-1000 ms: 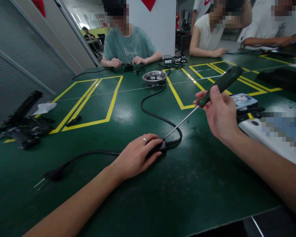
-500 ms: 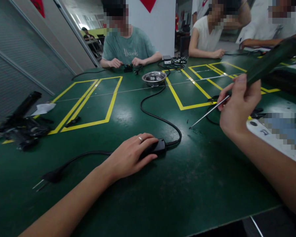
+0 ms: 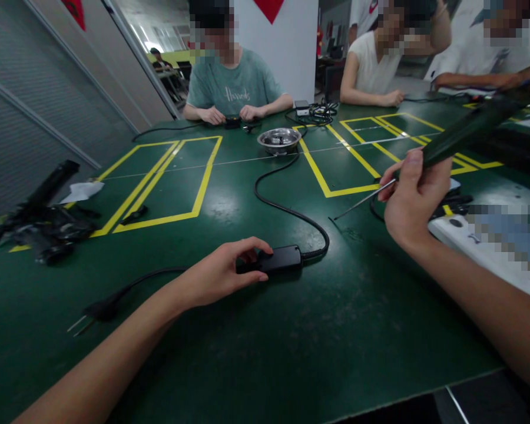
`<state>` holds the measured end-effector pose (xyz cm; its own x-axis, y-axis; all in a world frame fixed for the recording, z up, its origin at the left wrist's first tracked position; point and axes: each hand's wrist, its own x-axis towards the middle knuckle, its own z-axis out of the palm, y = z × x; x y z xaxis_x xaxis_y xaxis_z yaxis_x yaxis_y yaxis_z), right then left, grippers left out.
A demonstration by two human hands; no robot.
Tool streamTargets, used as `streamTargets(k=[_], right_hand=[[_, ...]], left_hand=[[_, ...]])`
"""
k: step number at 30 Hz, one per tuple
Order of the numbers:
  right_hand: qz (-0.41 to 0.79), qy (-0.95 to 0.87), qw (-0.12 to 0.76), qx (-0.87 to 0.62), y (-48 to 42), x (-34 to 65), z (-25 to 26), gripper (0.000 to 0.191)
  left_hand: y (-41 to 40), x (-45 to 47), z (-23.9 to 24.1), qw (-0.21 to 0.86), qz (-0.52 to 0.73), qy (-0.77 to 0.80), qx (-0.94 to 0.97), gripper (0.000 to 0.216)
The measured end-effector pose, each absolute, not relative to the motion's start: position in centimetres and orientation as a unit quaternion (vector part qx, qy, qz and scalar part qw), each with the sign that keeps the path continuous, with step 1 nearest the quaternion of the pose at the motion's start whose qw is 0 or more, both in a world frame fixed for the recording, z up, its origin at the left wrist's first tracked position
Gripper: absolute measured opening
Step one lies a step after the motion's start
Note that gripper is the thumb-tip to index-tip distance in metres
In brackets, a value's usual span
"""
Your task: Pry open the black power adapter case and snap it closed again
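Observation:
My left hand [image 3: 223,268] is curled over a black inline box [image 3: 280,259] lying on the green table, thumb on the near side and fingers on the far side. From the box, a cord [image 3: 291,213] curves away toward a metal bowl [image 3: 279,140]. On its other side, the cord runs under my wrist to a two-pin plug [image 3: 102,309]. Raised at the right, my right hand [image 3: 417,197] grips a screwdriver [image 3: 461,134] with a long dark body. Its thin shaft slants down left, the tip close to the table; a tiny dark bit there is too small to name.
Black parts and plastic wrapping [image 3: 48,232] lie at the left, near a white paper [image 3: 83,191]. Yellow tape [image 3: 198,200] marks rectangles on the table. A white device [image 3: 468,241] sits under my right forearm. Across the table, a person in a green shirt [image 3: 236,88] handles a small black part.
My left fingers have bent and drawn back slightly, baring more of the box. My right hand has moved left and slightly down with the screwdriver, its tip now near where a small dark piece lay.

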<state>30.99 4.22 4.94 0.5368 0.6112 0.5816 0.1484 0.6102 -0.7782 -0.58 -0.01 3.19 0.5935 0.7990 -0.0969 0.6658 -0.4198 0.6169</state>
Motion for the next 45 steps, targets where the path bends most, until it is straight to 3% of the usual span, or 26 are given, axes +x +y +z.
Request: streamTargets(k=[6, 11, 15, 45], right_hand=[[0.253, -0.424, 0.778, -0.389, 4.4, 30.4, 5.0, 0.023], [0.44, -0.412, 0.707, -0.371, 2.6, 28.4, 4.6, 0.027], [0.523, -0.405, 0.66, -0.357, 1.1, 26.9, 4.1, 0.027], [0.569, -0.37, 0.619, -0.395, 0.8, 26.4, 3.2, 0.027]], left_hand=[[0.0, -0.3, 2.8, 0.348, 0.143, 0.434, 0.818, 0.033], [0.6, -0.4, 2.9, 0.424, 0.158, 0.427, 0.783, 0.027], [0.9, -0.4, 3.0, 0.466, 0.157, 0.429, 0.758, 0.026], [1.3, -0.9, 3.6, 0.536, 0.141, 0.392, 0.734, 0.025]])
